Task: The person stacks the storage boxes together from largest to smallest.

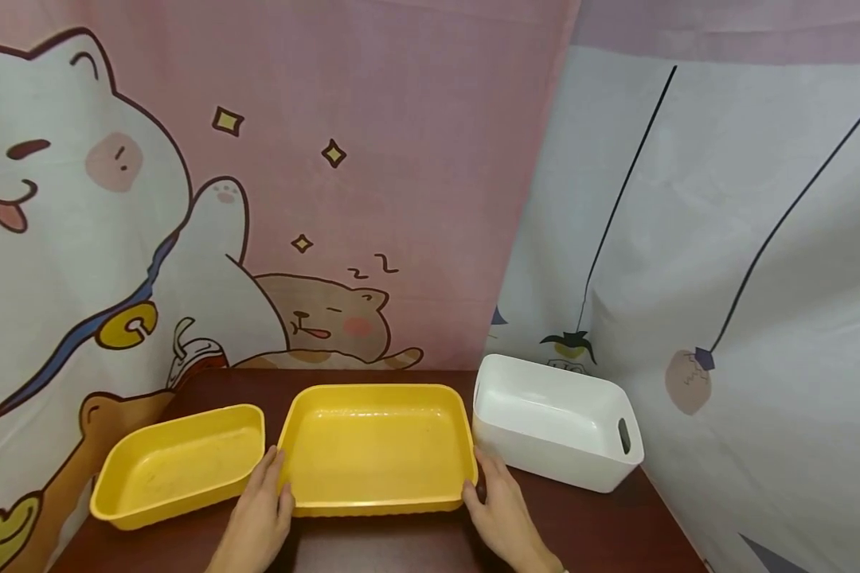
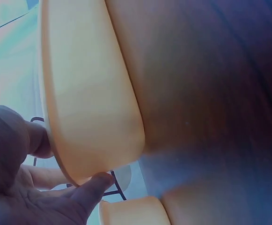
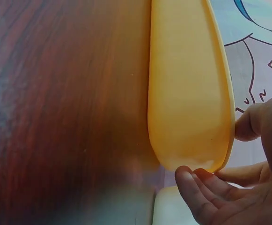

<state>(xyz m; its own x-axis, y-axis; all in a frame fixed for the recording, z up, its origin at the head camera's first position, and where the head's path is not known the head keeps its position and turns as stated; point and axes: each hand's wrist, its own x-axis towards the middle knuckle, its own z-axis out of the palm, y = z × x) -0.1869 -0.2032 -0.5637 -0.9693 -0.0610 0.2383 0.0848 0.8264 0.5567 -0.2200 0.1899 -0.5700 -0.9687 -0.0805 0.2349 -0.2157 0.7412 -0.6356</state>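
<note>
A large rectangular yellow tray (image 1: 380, 450) sits in the middle of the dark table, its long side towards me. My left hand (image 1: 258, 505) grips its near left corner, thumb at the rim and fingers along the outer side. At the near right corner my right hand (image 1: 503, 509) holds it the same way. Both wrist views show the tray's outer wall from close by, with the left thumb (image 2: 41, 140) and the right thumb (image 3: 249, 125) at the rim. The fingers (image 3: 192, 190) press against the end wall.
A smaller yellow tray (image 1: 186, 465) stands at an angle on the left, close to my left fingers. On the right is a white bin (image 1: 552, 446) with a handle slot. The dark wooden table (image 1: 373, 545) meets a cartoon-printed cloth (image 1: 416, 199) behind and at the right.
</note>
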